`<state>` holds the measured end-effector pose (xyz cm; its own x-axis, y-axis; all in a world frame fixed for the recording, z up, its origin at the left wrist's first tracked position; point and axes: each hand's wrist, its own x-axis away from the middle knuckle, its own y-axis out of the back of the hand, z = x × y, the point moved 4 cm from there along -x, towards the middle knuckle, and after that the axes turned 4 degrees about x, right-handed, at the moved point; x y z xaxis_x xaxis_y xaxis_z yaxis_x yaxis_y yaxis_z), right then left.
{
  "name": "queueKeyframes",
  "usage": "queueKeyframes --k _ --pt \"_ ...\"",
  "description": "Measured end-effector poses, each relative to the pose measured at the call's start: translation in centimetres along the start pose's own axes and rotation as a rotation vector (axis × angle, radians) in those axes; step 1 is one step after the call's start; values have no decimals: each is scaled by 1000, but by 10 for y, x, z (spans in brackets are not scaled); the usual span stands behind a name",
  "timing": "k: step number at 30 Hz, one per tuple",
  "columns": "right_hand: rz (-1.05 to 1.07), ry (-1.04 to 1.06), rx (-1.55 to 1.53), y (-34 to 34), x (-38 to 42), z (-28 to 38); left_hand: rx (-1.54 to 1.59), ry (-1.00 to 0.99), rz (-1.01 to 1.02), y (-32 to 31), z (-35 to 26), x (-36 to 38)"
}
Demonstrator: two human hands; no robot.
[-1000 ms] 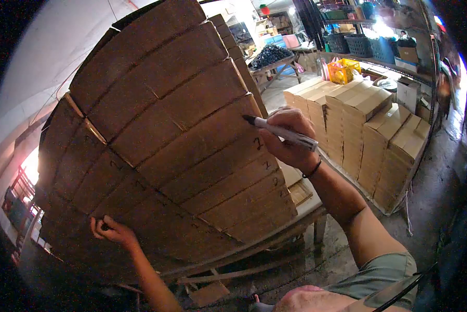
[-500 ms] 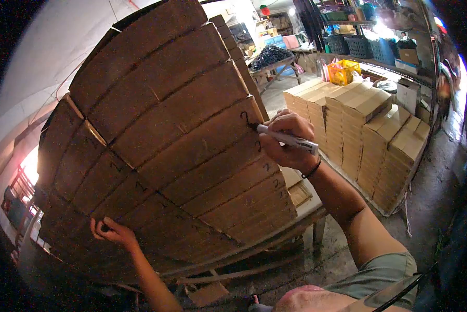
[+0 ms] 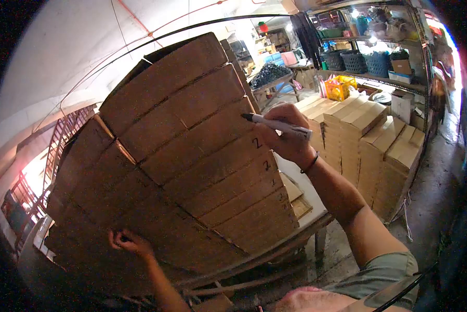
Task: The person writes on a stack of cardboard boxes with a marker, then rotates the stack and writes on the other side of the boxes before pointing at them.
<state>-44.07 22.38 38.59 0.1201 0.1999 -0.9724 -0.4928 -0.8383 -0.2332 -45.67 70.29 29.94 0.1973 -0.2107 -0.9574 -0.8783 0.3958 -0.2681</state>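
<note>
My right hand (image 3: 287, 136) grips a white marker pen (image 3: 283, 126) with a black tip. The tip points left, right at the face of a cardboard box (image 3: 212, 125) near its right edge. Below it, handwritten black 2s run down the right ends of the stacked boxes. Lower left, my left hand (image 3: 132, 243) is held with curled fingers in front of the dark lower part of the stack. Something small and dark shows between those fingers, and I cannot tell what it is.
The stack rests on a low table (image 3: 316, 221). To the right stand piles of lighter cardboard boxes (image 3: 350, 140). Behind them are a yellow crate (image 3: 340, 87) and metal shelving with dark baskets (image 3: 354, 61). A table heaped with dark pieces (image 3: 271, 75) stands farther back.
The marker has moved from a 2 on one box up to the box above it. The view has shifted, so the stack sits lower in it. My left hand stays curled.
</note>
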Motion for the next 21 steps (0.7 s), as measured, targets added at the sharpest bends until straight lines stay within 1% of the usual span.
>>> queueKeyframes --k 1,3,4,5,6,7,9,10,12,14,16,18,19,21 --pt "-3 2 4 0 0 0 5 -17 -5 -1 -5 0" --pt "48 -107 -3 -1 0 -3 15 -35 -8 -3 -8 -2" --pt "48 -105 0 -1 0 -4 -40 -67 2 -2 -9 -1" --pt "66 -57 13 -3 1 -4 -97 -99 12 -2 -11 -1" --pt "84 -10 25 -4 1 -2 -96 -99 12 0 -13 -2" --pt "85 -9 25 -4 1 -1 -128 -67 32 1 -15 -2" --pt "38 -160 -41 -4 1 -2 -163 -33 50 2 -16 -2" --pt "39 -161 -42 -4 1 -2 -145 -31 34 2 -17 -2" --pt "53 -129 -34 -4 -1 -1 -126 -30 19 0 -20 -4" --pt "40 -122 -29 -5 -2 1 -65 19 -7 -1 -22 -4" --pt "27 -115 -22 -5 -3 0 -61 23 -5 -1 -16 -1" --pt "3 -48 -6 -2 -2 0 -58 28 -3 0 -14 0" --pt "4 -49 -6 -1 -1 -2 -79 8 7 1 -16 -2" --pt "110 31 36 -3 2 -5 -102 -12 15 2 -18 -1"
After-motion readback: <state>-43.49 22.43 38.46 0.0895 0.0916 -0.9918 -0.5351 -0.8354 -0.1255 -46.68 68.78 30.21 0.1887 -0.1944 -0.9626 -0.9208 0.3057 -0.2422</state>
